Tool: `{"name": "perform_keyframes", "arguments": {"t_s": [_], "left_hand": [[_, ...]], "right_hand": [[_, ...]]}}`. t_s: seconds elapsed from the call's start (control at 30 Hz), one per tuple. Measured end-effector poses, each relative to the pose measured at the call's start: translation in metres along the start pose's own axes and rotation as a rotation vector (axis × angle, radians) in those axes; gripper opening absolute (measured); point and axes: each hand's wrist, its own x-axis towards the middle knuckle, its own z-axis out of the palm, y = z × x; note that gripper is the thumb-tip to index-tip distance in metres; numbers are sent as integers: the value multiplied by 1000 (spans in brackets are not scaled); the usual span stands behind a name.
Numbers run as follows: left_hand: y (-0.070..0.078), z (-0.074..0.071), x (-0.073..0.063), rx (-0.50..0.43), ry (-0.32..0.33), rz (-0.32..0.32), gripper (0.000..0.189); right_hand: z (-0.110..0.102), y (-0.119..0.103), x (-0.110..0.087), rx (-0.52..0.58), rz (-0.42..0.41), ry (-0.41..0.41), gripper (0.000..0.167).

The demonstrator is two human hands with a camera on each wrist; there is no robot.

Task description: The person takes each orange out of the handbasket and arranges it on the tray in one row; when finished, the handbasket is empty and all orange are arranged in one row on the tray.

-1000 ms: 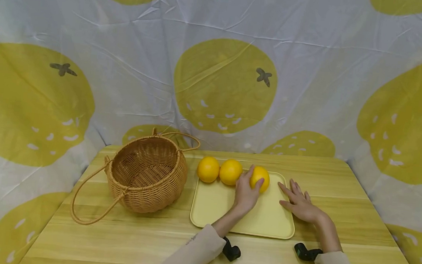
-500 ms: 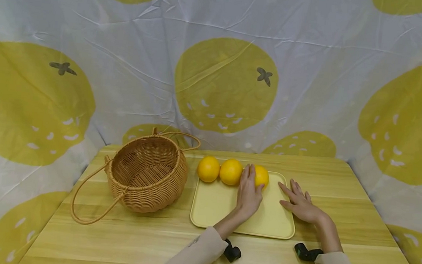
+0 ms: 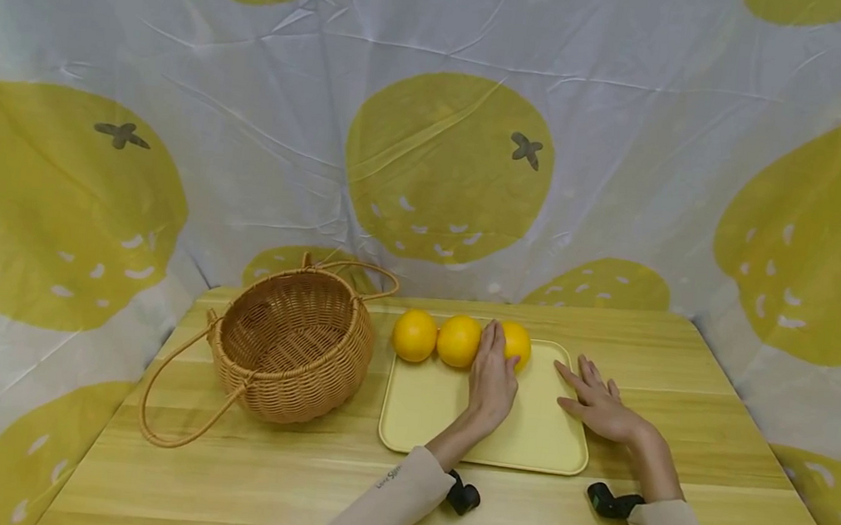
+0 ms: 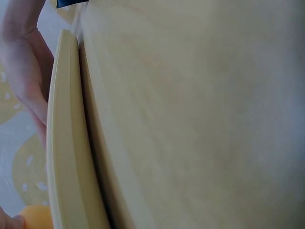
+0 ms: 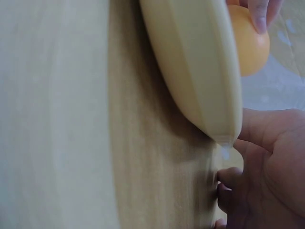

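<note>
Three oranges stand in a row along the far side of a pale yellow tray [image 3: 422,421]: a left one [image 3: 415,335], a middle one [image 3: 459,341] and a right one [image 3: 517,346]. My left hand [image 3: 494,381] holds the right orange, its long fingers along the fruit's left side and its thumb across the near side. The right wrist view shows those fingertips [image 5: 259,21] on the orange [image 5: 250,47]. At the tray's right edge my right hand [image 3: 606,414] lies with fingers spread and holds nothing. Its thumb is right at the tray corner in the right wrist view.
A wicker basket [image 3: 312,391] with two looped handles stands left of the tray on the wooden table [image 3: 258,490]. Black wrist cameras hang under both sleeves. Behind the table rises a fruit-print cloth [image 3: 622,188].
My left hand has turned a little, with its fingers drawn together. The right orange has shifted slightly left and back, closer to the middle one. The right hand stays in place.
</note>
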Motion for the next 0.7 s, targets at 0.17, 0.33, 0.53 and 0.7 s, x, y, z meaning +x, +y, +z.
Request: {"name": "perform_keyframes", "arguments": {"t_s": [0.17, 0.33, 0.53, 0.7], "left_hand": [[-1, 2, 3, 17, 13, -17, 59], [1, 1, 2, 16, 9, -23, 59], [3, -3, 0, 17, -5, -11, 59], [3, -4, 1, 69, 1, 13, 57]], "right_hand": [[0, 1, 1, -8, 5, -1, 68], [1, 0, 1, -3, 11, -3, 68], [1, 1, 1, 1, 9, 0, 68], [1, 1, 1, 1, 6, 1, 68]]}}
